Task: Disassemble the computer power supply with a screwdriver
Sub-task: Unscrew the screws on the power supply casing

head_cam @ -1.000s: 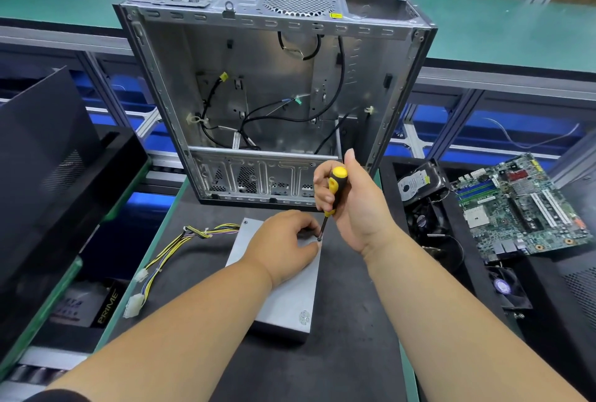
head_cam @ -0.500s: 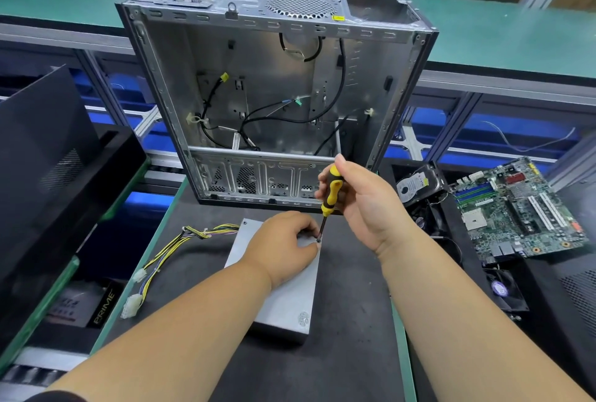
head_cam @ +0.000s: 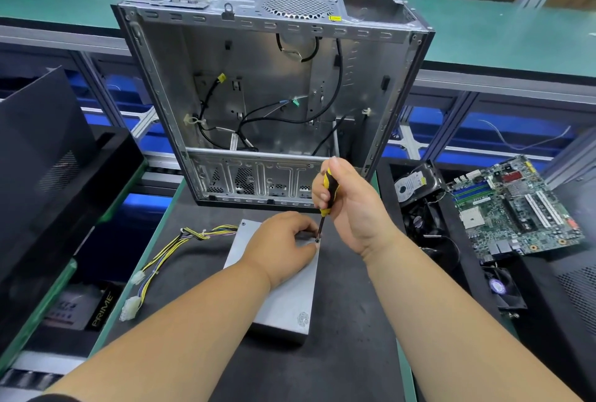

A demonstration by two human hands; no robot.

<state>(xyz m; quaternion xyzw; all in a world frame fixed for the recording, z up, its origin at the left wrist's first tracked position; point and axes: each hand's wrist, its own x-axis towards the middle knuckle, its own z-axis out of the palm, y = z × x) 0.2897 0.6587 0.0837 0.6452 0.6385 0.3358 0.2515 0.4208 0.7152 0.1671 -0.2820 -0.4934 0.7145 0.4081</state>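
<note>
Power supply (head_cam: 290, 298) lies flat on dark surface (head_cam: 348, 353), just in front of open PC case (head_cam: 271, 105). Left hand (head_cam: 280, 248) rests on its top, fingers curled at far edge. Right hand (head_cam: 351, 208) grip clamped round screwdriver (head_cam: 326, 198), tip at supply's far-right corner.
</note>
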